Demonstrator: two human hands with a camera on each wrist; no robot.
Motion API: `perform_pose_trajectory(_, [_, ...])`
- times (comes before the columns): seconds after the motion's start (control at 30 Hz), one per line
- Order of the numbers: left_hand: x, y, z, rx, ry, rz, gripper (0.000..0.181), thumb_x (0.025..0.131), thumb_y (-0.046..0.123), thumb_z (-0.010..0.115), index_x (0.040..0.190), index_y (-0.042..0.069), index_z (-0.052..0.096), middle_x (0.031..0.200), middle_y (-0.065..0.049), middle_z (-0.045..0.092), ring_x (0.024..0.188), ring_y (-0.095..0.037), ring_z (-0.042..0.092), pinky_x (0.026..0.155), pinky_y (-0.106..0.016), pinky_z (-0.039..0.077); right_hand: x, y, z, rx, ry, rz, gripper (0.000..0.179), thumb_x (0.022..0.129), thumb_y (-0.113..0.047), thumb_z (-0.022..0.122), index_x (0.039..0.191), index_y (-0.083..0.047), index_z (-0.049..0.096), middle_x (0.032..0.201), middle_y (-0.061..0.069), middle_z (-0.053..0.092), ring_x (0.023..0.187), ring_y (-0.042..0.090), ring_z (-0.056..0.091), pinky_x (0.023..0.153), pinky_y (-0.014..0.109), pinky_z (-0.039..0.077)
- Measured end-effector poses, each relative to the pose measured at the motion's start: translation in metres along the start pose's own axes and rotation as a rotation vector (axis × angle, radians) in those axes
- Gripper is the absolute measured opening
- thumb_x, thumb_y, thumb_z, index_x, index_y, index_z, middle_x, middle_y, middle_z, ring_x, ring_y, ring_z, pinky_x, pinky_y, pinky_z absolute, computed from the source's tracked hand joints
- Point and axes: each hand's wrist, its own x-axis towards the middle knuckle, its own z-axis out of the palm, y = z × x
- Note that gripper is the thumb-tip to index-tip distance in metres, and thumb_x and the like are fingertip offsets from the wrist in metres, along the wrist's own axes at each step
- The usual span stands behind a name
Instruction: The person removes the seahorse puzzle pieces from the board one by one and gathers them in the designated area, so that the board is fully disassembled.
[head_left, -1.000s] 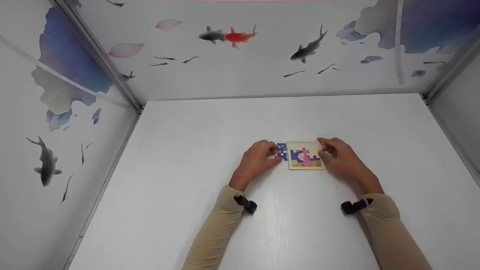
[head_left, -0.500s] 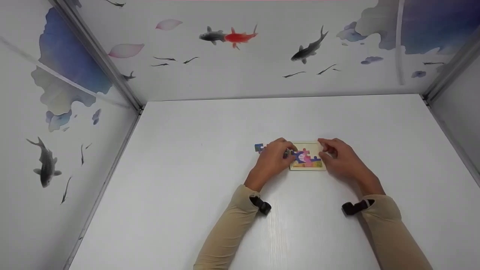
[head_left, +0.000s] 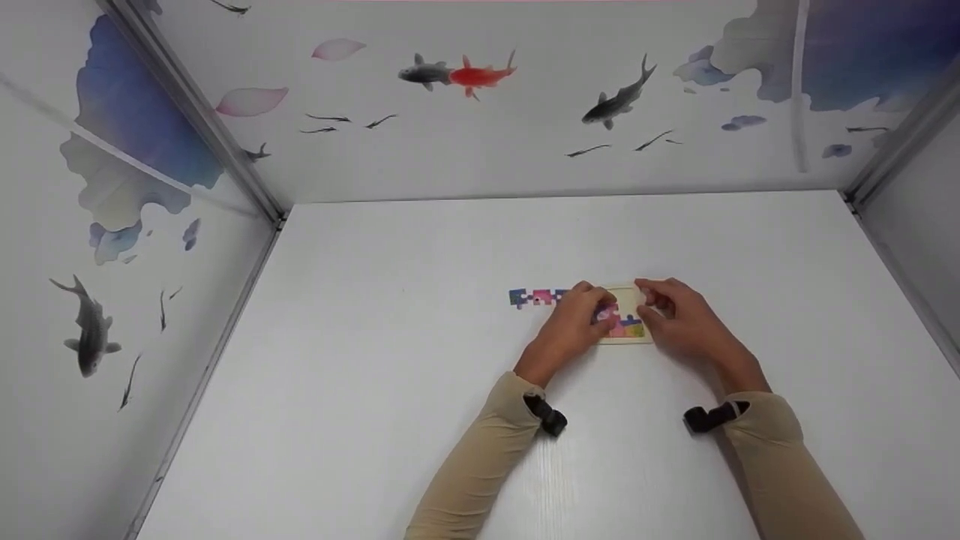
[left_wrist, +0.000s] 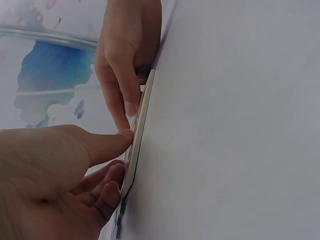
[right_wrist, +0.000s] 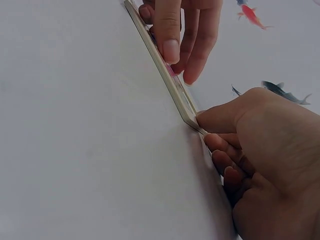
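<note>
A pale wooden puzzle tray (head_left: 624, 343) lies on the white table, partly filled with colourful jigsaw pieces in its lower part. Over its left side, my left hand (head_left: 566, 330) pinches a bluish puzzle piece (head_left: 599, 310), mostly hidden by the fingers. My right hand (head_left: 686, 315) grips the tray's right edge between thumb and fingers. In the right wrist view, the right thumb (right_wrist: 220, 117) rests on the tray's corner, with the other fingers curled at its side. The left wrist view shows the left thumb (left_wrist: 112, 145) touching the tray's top.
Left of the tray, a row of loose puzzle pieces (head_left: 541, 298) lies on the table (head_left: 375, 360), its right end hidden behind the left hand. Walls (head_left: 480, 150) painted with fish stand at the back and sides.
My left hand has moved right from the loose pieces onto the tray, carrying a bluish puzzle piece. More of the loose row shows behind it. The right hand has stayed at the tray's edge.
</note>
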Motion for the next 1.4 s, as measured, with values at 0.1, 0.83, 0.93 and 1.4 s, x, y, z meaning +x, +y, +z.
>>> perform_pose_trajectory(0.1, [-0.0006, 0.001, 0.0013, 0.004, -0.009, -0.003, 0.034, 0.107, 0.021, 0.071, 0.14, 0.013, 0.068, 0.13, -0.002, 0.062, 0.115, -0.009, 0.059, 0.108, -0.021, 0.051, -0.0008, -0.0001, 0.0007, -0.002, 0.007, -0.003, 0.051, 0.108, -0.019, 0.066, 0.157, -0.008, 0.056, 0.115, 0.01, 0.061, 0.105, 0.024, 0.051, 0.09, 0.029, 0.042])
perform_pose_trajectory(0.83, [0.0011, 0.0046, 0.0072, -0.003, -0.001, -0.095, 0.049, 0.108, 0.017, 0.068, 0.155, 0.016, 0.058, 0.148, -0.004, 0.053, 0.126, -0.011, 0.057, 0.115, -0.03, 0.051, 0.0001, -0.001, 0.0006, -0.012, 0.017, -0.014, 0.051, 0.107, -0.016, 0.067, 0.156, -0.007, 0.057, 0.113, 0.011, 0.061, 0.104, 0.024, 0.052, 0.089, 0.025, 0.041])
perform_pose_trajectory(0.93, [0.0005, 0.004, 0.0071, -0.022, 0.008, -0.096, 0.046, 0.108, 0.019, 0.069, 0.153, 0.016, 0.06, 0.145, -0.003, 0.053, 0.122, -0.011, 0.057, 0.112, -0.028, 0.051, -0.0001, -0.0022, 0.0003, -0.007, 0.012, -0.012, 0.051, 0.107, -0.016, 0.067, 0.156, -0.006, 0.057, 0.114, 0.012, 0.061, 0.104, 0.025, 0.052, 0.09, 0.027, 0.041])
perform_pose_trajectory(1.4, [-0.0001, -0.0009, 0.0049, -0.043, 0.005, -0.02, 0.046, 0.106, 0.017, 0.071, 0.151, 0.016, 0.061, 0.135, -0.002, 0.059, 0.109, -0.008, 0.054, 0.102, -0.019, 0.05, 0.0007, -0.0005, 0.0015, 0.006, 0.018, -0.024, 0.05, 0.106, -0.014, 0.068, 0.154, -0.005, 0.059, 0.112, 0.011, 0.061, 0.103, 0.024, 0.051, 0.09, 0.024, 0.041])
